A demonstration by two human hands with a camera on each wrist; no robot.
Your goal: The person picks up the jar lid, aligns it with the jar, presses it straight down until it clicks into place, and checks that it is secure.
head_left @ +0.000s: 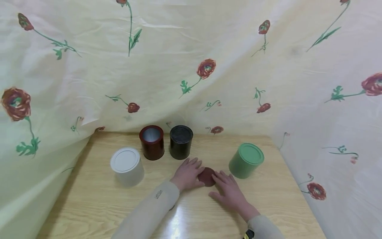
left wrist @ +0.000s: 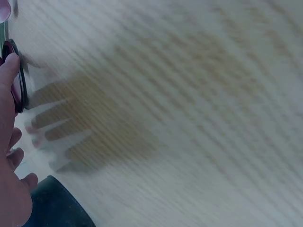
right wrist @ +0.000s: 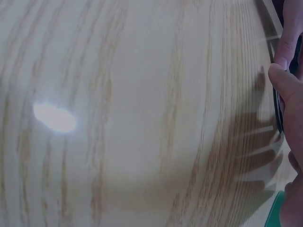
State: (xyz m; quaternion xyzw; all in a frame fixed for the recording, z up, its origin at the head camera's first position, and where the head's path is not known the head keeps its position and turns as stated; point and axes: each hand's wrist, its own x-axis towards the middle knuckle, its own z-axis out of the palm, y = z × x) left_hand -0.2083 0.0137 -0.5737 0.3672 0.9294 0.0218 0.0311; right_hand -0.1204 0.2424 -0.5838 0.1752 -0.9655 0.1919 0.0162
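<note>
A round dark red lid (head_left: 207, 176) lies between both hands over the middle of the table. My left hand (head_left: 188, 174) holds its left side, thumb at the near edge and fingers toward the far edge. In the left wrist view, that thumb (left wrist: 10, 66) overlaps the lid's face. From the right, my right hand (head_left: 228, 191) reaches in with fairly straight fingers, a fingertip touching the lid's right edge. Its thumb points left, just below the lid in the head view. An uncovered dark red can (head_left: 153, 151) with a grey inside stands behind, to the left.
A black can (head_left: 180, 147) with its lid on stands just beyond my left hand. A white lidded can (head_left: 129, 176) is at the left, and a green lidded can (head_left: 243, 166) at the right. Flowered cloth (head_left: 167, 76) rises behind the wooden table (head_left: 98, 205) and along its sides.
</note>
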